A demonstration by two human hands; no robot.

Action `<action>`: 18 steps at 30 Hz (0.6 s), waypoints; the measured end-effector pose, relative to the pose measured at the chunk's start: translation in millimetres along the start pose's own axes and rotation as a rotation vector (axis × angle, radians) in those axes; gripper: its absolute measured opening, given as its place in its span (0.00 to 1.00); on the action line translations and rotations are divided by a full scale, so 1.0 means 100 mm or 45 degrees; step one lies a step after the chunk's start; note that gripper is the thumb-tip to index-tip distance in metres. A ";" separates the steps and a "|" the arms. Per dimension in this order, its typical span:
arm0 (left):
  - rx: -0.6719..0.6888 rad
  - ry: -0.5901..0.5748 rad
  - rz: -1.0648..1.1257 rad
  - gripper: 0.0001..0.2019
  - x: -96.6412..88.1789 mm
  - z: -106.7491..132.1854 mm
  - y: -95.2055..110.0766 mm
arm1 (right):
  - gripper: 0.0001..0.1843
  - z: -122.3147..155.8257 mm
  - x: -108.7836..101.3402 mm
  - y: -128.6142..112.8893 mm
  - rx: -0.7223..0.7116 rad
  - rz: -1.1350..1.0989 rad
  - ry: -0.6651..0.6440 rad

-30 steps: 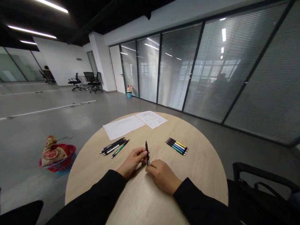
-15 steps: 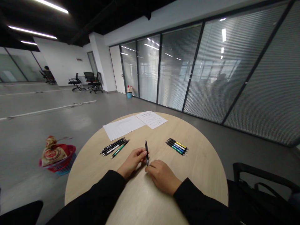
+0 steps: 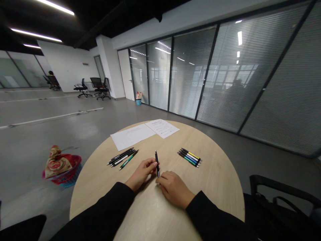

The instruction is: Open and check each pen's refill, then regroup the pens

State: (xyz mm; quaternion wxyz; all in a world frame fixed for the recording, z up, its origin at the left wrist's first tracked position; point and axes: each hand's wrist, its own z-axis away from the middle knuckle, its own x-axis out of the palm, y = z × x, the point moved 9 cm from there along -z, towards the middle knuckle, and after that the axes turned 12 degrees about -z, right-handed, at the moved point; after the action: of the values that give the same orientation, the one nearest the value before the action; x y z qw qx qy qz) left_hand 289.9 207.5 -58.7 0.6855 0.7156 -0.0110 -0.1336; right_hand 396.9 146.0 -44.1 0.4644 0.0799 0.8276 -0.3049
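A black pen (image 3: 156, 160) stands tilted over the round wooden table (image 3: 215, 180), its upper end pointing away from me. My left hand (image 3: 141, 173) pinches its middle from the left. My right hand (image 3: 175, 188) rests on the table with its fingers closed round the pen's lower end. A row of several dark pens (image 3: 122, 157) lies to the left. Another row of several pens (image 3: 189, 157) with yellow, white, blue and green barrels lies to the right.
Two printed paper sheets (image 3: 144, 132) lie at the table's far edge. A red and blue basket with a bag (image 3: 60, 165) sits on the floor at left. A black chair with a bag (image 3: 281, 204) stands at right. Glass partitions line the back.
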 end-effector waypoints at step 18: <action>-0.002 -0.030 -0.043 0.19 0.05 0.02 0.04 | 0.13 -0.02 -0.06 -0.03 0.024 -0.019 0.007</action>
State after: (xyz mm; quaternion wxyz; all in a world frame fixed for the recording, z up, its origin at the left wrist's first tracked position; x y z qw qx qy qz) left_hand 295.2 204.2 -55.5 0.6834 0.7136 -0.0068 -0.1537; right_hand 397.0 145.5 -37.2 0.4591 0.0791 0.8265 -0.3160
